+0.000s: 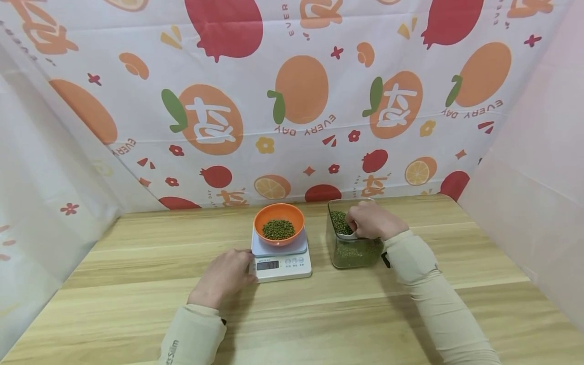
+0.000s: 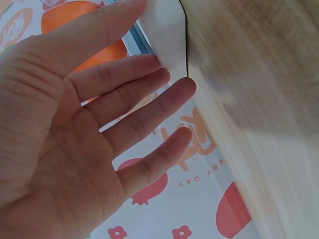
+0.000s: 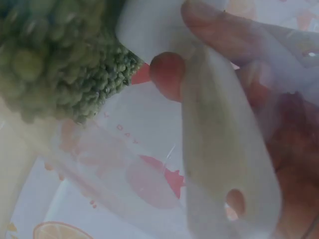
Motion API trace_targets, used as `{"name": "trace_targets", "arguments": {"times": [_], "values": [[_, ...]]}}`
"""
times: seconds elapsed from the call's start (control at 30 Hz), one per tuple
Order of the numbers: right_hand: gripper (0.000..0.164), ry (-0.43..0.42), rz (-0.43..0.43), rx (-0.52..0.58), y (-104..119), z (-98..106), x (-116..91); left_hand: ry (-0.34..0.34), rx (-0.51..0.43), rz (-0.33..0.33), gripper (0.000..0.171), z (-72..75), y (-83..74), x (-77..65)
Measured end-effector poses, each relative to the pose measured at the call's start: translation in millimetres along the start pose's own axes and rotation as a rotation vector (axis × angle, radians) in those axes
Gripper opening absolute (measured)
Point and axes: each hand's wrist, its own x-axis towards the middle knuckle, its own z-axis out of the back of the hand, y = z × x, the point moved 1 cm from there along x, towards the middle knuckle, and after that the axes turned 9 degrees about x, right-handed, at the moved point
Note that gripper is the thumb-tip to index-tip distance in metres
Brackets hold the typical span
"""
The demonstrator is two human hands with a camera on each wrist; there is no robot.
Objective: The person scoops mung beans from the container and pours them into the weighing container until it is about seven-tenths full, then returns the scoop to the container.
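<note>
Scooping, apparently: right hand's (image 1: 374, 220) fingers pinch a white, plastic-looking scoop (image 3: 219, 134) inside the clear rectangular container (image 1: 348, 254) of small green beans (image 1: 339, 222). Left hand (image 1: 228, 274), fingers loosely extended, at white digital scale (image 1: 288, 272) under round orange bowl (image 1: 279, 211). Next likely needs a level lift.

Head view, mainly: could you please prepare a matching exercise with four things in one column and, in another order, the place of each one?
Things:
1. orange bowl
2. scale
3. clear container
4. white scoop

Places:
A. on the table, to the right of the scale
B. in the grip of the right hand
C. on top of the scale, with green beans inside
D. under the bowl, beside the left hand

Pairs: 1-C, 2-D, 3-A, 4-B
</note>
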Motion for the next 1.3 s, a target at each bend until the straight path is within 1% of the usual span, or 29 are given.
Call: {"name": "trace_targets", "arguments": {"times": [0.27,0.5,0.67,0.9,1.07,1.3], "values": [[0.03,-0.03,0.009,-0.003,0,1,-2,-0.002,-0.003,0.001,0.031,0.2,0.5,-0.9],[0.032,-0.088,0.065,-0.013,2,5,-5,0.005,-0.006,0.0,0.03,0.4,0.4,-0.6],[0.031,-0.091,0.081,-0.015,2,7,-6,0.007,-0.013,0.002,0.028,0.5,0.7,-0.8],[0.032,-0.1,0.083,-0.017,1,6,-6,0.007,-0.004,0.003,0.03,-0.4,0.9,-1.1],[0.031,-0.093,0.058,0.001,-1,8,-8,0.005,-0.006,-0.001,0.03,-0.8,0.6,-0.3],[0.029,-0.116,0.043,-0.006,-1,11,-11,0.008,-0.006,0.003,0.03,-0.1,0.7,-1.1]]}}
